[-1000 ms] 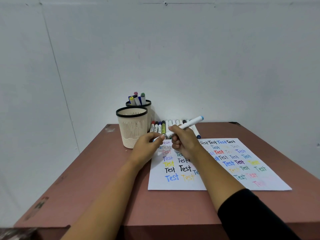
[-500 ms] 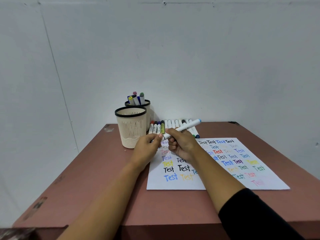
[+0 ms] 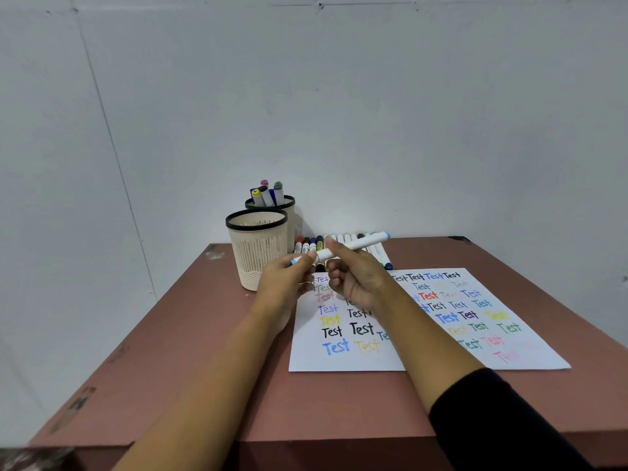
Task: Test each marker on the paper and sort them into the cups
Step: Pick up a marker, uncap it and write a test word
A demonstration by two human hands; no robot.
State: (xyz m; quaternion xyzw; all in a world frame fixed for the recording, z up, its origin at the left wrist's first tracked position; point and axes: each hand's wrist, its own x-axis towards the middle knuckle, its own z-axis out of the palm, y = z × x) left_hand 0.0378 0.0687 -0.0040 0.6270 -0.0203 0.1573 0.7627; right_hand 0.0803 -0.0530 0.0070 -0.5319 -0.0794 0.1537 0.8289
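- Marker (image 3: pixel 353 245) is held in the air between both grips, above the far left corner of the paper (image 3: pixel 424 355) and just in front of the row of loose markers (image 3: pixel 307 245) lying on the desk (image 3: pixel 339 402).
- Its long axis is set slantwise: low at the left and rising to the right and away.
- The right grip (image 3: pixel 356 283) is closed round the middle of the barrel, so most of the free length projects up and to the right.
- The left grip (image 3: pixel 283 283) is pinched on the lower left end, where a little blue shows past the fingertips.
- The end likely to be worked is thus to the left of the right grip and already in the left one. A pull along the axis, down and to the left, is judged to be what comes next.
- A slim white barrel with light blue at both ends is seen. Whether a cap is seated at the pinched end cannot be told.
- The front cup (image 3: pixel 258 253) is nearest the left grip, and no marker is seen above its rim. Several markers stand in the rear cup (image 3: pixel 289 202).
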